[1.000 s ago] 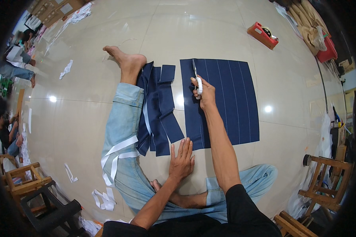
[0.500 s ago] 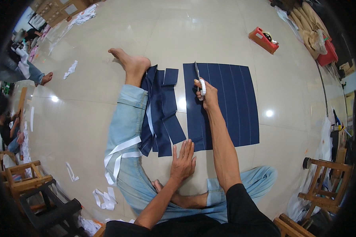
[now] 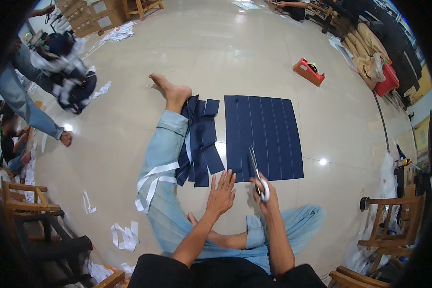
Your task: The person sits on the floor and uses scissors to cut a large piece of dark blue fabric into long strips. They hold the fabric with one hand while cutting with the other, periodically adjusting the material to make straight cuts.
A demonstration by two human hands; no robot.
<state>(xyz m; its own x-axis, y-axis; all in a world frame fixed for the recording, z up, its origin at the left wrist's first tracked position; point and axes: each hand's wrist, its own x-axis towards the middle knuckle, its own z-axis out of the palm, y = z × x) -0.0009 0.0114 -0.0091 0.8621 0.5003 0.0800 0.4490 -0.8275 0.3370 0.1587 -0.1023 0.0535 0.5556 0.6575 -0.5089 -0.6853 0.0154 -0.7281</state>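
My right hand (image 3: 268, 194) grips a pair of scissors (image 3: 253, 163) with a white-wrapped handle, the blades pointing away over the near edge of a navy cloth panel (image 3: 273, 134). Thin pale lines run lengthwise down that panel, which lies flat on the floor. Fingers stretched out, my left hand (image 3: 221, 197) rests low by the panel's near left corner. To its left, beside my shin, lies a loose pile of navy strips (image 3: 197, 149). White tape (image 3: 151, 185) is draped over my left trouser leg.
A red tape dispenser (image 3: 309, 72) stands on the floor at the far right. White scraps (image 3: 125, 236) lie at the left. Wooden stools (image 3: 396, 221) line both sides. At the far left a person walks with a bundle of clothes (image 3: 72, 72); others sit farther off.
My right hand has drawn the scissors back toward me, from the panel's far edge to its near edge. My left hand stays about where it was. A walking person with a bundle has come closer at left.
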